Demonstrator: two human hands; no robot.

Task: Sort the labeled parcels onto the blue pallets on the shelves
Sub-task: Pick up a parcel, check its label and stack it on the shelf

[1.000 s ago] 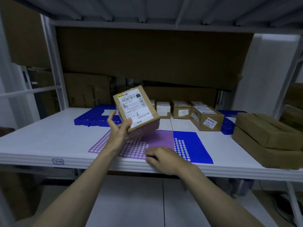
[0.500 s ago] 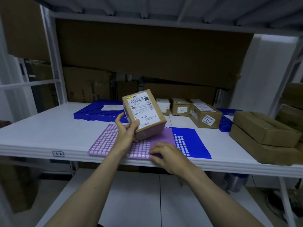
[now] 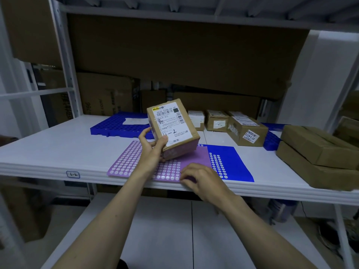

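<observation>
Left hand (image 3: 153,150) grip holding labeled parcel (image 3: 172,131), now lower and nearer than a second ago, tilted above purple sheet (image 3: 196,158); blue pallet (image 3: 112,125) behind awaits. Right hand (image 3: 202,179) loosely curled, resting on shelf (image 3: 48,152) edge.

Storeroom: metal shelving (image 3: 64,74), stacked labelled parcels (image 3: 246,131)

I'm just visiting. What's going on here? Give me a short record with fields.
Left hand: left hand grips a labeled parcel, tilted above the shelf
Right hand: right hand rests with curled fingers on the purple sticker sheet
Beside it: blue sticker sheet
Left pallet: blue pallet holds only a white slip
Farther back: more parcels
Shelf tag: 6-2
</observation>
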